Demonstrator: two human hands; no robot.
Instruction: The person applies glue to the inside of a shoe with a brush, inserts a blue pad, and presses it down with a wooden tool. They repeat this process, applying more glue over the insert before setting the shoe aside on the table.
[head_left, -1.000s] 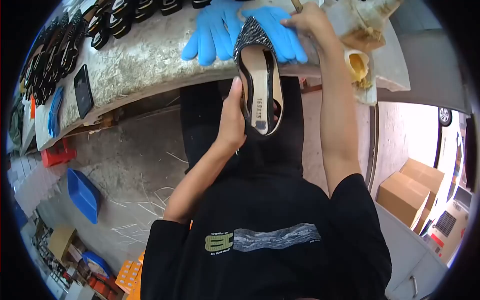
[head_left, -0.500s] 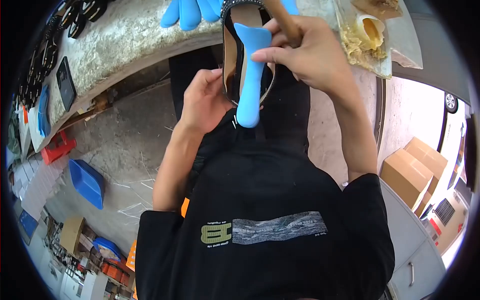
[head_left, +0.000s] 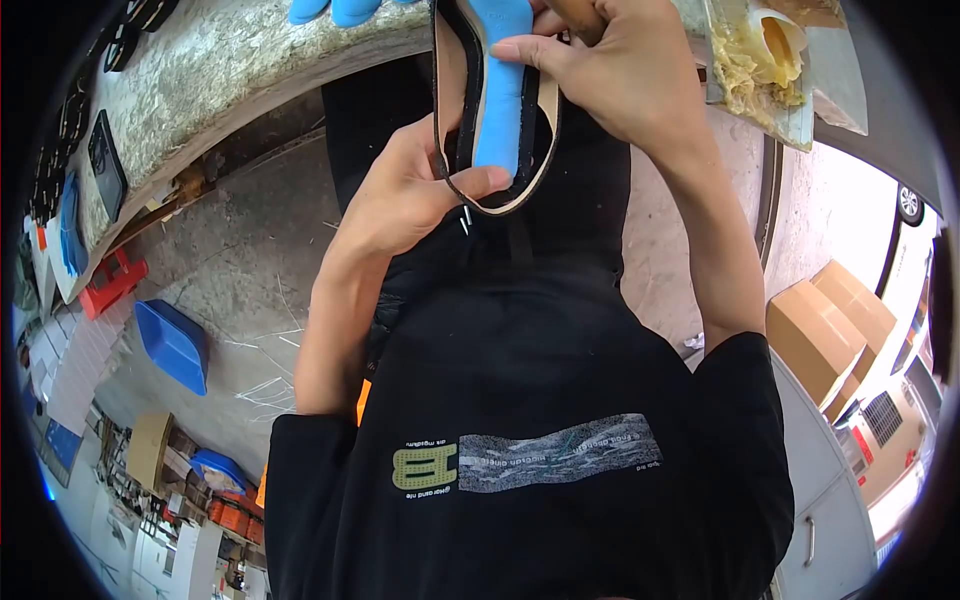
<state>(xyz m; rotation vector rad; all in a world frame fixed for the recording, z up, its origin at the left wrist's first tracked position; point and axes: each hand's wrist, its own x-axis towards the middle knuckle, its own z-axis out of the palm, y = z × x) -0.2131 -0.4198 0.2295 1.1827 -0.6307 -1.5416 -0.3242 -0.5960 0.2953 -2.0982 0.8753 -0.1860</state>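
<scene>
Since half a second ago the blue insole (head_left: 500, 95) has gone down into the shoe (head_left: 492, 120), where before it lay on top of the opening with its end hanging past the heel rim; the shoe itself has come closer to the body and the bench has slid toward the top of the view. The left hand (head_left: 415, 195) is closed around the shoe's heel end from below, its thumb laid across the rim just under the insole's rounded end. The right hand (head_left: 615, 75) comes in from the other side, its fingers pressing on the insole's upper part while the same hand grips a brown wooden handle (head_left: 580, 12), most of which is cut off by the top of the view. The shoe is held in the air over the person's lap, just off the near edge of the bench (head_left: 250, 70), its toe end out of sight. On the bench, blue gloves (head_left: 330, 10) lie near that edge beside the shoe, a dark phone (head_left: 106, 165) lies toward the left end, and a glue-smeared container (head_left: 765, 55) sits at the right end.
</scene>
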